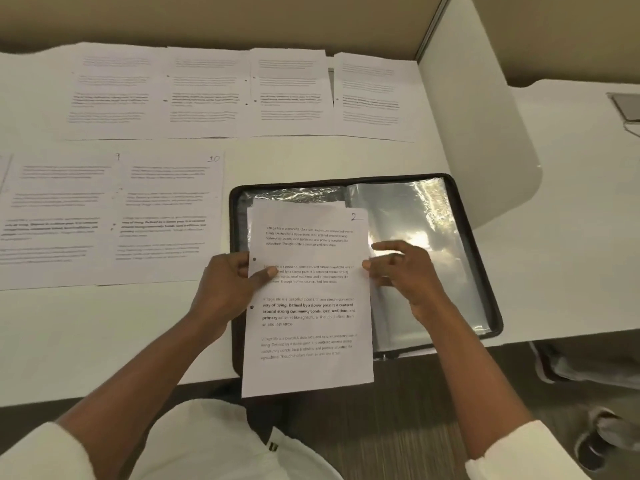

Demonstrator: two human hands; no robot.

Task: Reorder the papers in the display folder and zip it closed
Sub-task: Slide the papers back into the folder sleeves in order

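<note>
The display folder (pixel 446 278) lies open near the front edge of a white desk (pixel 104 341), its black zip border running round shiny clear sleeves (pixel 408 209). Over its left half is a printed sheet (pixel 308 327) with a handwritten "2" in the top right corner; the lower end hangs past the desk edge toward the person. The left hand (pixel 228 282) grips this sheet at its left margin beside the punched holes, with the thumb (pixel 268 271) lying on the printed face and the other fingers hidden beneath. The right hand (pixel 405 275) is at the sheet's right edge with loosely bent fingers, one finger reaching out over the bare sleeve. The hand is blurred, so I cannot tell whether it pinches the paper or only touches it. The top of a second sheet (pixel 298 203) peeks out from behind the numbered one. Left of the folder lies a page marked "10" (pixel 169 216), with another page (pixel 59 216) touching its left side. Four more printed pages (pixel 207 91) form a row along the back of the desk, below a beige partition (pixel 207 15). A shoe (pixel 602 441) shows on the floor at the lower right.
</note>
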